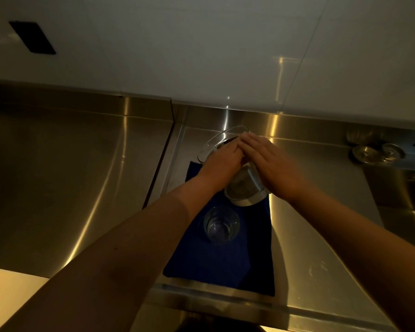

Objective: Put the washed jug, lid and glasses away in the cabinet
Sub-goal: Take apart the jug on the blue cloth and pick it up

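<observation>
While both hands meet on the tilted glass jug (225, 137), left hand (222, 161) gripping, right hand (268, 164) flat-fingered, its wet, fragile, slippery body wants two-handed support.

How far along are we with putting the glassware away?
Nothing looks put away yet; no cabinet is in view. In hand: the left hand and right hand are on the glass jug, which lies tilted over the blue cloth. Left: the jug and one drinking glass still on the cloth. The lid isn't clearly visible.
</observation>
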`<act>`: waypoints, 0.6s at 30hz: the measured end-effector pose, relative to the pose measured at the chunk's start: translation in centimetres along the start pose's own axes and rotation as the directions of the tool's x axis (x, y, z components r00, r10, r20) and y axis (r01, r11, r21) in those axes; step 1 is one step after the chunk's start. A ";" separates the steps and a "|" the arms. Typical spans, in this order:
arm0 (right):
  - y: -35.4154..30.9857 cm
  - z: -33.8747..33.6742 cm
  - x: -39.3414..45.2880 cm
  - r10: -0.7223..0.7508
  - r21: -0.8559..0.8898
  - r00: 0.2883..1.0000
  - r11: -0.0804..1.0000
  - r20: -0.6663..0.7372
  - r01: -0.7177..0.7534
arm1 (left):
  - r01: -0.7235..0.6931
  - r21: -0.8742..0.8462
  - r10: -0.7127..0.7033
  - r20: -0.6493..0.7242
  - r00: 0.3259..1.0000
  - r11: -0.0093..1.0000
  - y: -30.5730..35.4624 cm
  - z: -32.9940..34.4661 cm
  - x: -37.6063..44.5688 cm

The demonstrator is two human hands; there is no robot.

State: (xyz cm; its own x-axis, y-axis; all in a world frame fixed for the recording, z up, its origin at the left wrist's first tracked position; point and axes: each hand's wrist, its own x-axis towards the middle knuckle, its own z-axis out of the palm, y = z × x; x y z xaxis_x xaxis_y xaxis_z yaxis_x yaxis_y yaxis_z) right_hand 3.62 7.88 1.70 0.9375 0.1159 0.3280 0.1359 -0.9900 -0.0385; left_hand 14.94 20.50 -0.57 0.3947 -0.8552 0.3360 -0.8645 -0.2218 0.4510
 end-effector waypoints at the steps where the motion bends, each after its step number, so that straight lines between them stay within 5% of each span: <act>1: 0.0 -0.1 0.0 0.000 -0.011 0.999 1.000 0.037 0.001 | 0.016 -0.022 -0.016 -0.011 1.000 1.000 0.0 -0.1 -0.2; 6: 0.3 -0.1 0.2 0.014 -0.088 0.992 0.996 0.124 -0.003 | 0.204 -0.041 -0.203 0.030 0.979 0.978 -0.9 -0.7 -1.2; 18: 0.8 -1.3 1.6 -0.033 0.010 0.992 0.999 0.122 0.032 | 0.088 -0.016 -0.085 0.132 0.988 0.996 -0.1 -0.7 -1.6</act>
State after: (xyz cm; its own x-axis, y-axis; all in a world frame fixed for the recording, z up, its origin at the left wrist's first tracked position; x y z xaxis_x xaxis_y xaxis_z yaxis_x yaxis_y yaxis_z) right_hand 4.78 7.20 3.42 0.9645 0.1578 0.2119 0.1693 -0.9849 -0.0370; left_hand 14.56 22.18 -0.58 0.4222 -0.8876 0.1841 -0.8214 -0.2887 0.4919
